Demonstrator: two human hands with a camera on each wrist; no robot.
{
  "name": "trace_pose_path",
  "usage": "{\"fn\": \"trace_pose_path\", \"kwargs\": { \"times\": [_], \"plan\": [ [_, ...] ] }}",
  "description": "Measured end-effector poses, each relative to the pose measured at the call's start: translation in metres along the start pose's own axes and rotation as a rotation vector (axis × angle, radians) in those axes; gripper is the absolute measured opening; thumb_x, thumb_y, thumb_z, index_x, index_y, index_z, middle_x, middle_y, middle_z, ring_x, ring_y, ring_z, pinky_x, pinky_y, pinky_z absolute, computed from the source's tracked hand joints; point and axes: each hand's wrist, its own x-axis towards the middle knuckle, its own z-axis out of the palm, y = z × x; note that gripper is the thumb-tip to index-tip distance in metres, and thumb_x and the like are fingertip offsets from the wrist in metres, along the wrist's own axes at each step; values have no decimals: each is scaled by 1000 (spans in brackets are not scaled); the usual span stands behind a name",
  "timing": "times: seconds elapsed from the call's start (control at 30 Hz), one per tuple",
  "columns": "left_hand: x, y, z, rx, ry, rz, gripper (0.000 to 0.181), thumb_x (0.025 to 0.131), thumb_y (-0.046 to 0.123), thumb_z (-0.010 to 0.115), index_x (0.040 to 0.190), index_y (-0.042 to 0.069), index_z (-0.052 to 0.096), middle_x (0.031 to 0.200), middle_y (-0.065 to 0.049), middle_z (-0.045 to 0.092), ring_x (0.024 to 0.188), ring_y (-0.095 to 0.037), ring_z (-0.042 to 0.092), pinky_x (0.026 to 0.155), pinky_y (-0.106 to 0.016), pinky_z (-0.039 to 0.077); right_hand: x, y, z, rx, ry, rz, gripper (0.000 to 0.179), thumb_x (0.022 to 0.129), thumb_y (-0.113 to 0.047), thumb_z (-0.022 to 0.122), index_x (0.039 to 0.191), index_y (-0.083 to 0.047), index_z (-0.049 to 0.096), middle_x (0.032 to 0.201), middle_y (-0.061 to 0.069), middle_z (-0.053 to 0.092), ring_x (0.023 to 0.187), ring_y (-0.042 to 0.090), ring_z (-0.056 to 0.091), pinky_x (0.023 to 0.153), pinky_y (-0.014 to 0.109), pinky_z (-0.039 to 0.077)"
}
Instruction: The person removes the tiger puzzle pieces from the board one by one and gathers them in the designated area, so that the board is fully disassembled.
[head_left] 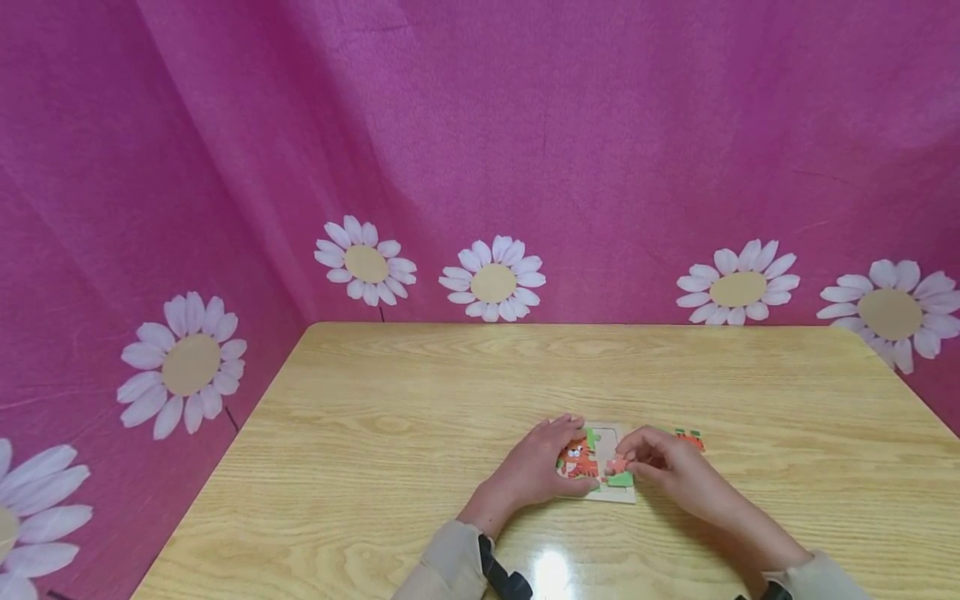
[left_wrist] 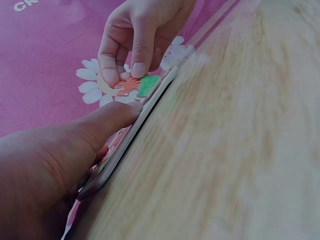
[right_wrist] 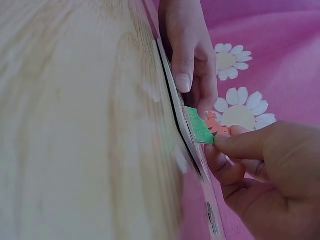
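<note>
A jigsaw puzzle board [head_left: 618, 497] with a pale frame lies on the table, its left part filled with an orange striped animal picture. My left hand [head_left: 536, 467] holds the board from the left, thumb along the near edge and fingers toward the far side. Between thumb and fingers my right hand [head_left: 678, 471] pinches an orange-and-green puzzle piece [left_wrist: 149, 86]. In the right wrist view this piece is tilted, its green end close over the board's right part. Pale backing shows in the board's upper right.
Another orange-and-green puzzle piece [head_left: 691, 439] lies on the wooden table [head_left: 420, 392], just beyond the right hand. Behind the table and along its left side hangs a magenta cloth [head_left: 600, 150] printed with white daisies.
</note>
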Motion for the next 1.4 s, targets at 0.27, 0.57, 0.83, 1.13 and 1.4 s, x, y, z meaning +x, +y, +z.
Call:
{"fn": "trace_pose_path", "kwargs": {
  "times": [0.27,0.57,0.83,1.13,1.4],
  "plan": [
    [0,0,1,13,4,3,70,83,51,72,143,22,50,157,9,38,149,-9,29,125,-30,21,-1,4,-5,-25,39,-26,19,86,7,66,99,-8,66,87,0,67,78,-7,55,65,17,51],
    [-1,0,1,-9,1,-6,71,83,51,72,144,22,49,157,10,37,149,-8,27,124,-30,22,-6,10,-10,-50,93,-39,23,84,10,65,96,-10,65,89,3,68,78,-7,55,64,18,51],
    [-1,-1,0,-5,10,22,73,84,51,72,145,20,47,157,8,38,149,-9,28,125,-28,21,-11,12,-18,-52,119,-31,22,86,9,65,99,-7,65,89,2,68,75,-3,56,61,18,50],
    [-1,0,0,-7,11,23,73,84,50,72,145,20,47,157,8,38,149,-10,28,125,-28,20,-14,20,-26,-72,148,-38,22,85,9,66,99,-8,65,88,5,69,73,-3,56,61,17,50],
    [-2,-1,-1,-17,5,21,75,84,50,71,148,20,44,157,6,37,150,-10,27,125,-28,19,-17,27,-33,-97,158,5,21,86,8,66,98,-9,66,90,6,70,77,-7,56,63,16,50]
  ]
}}
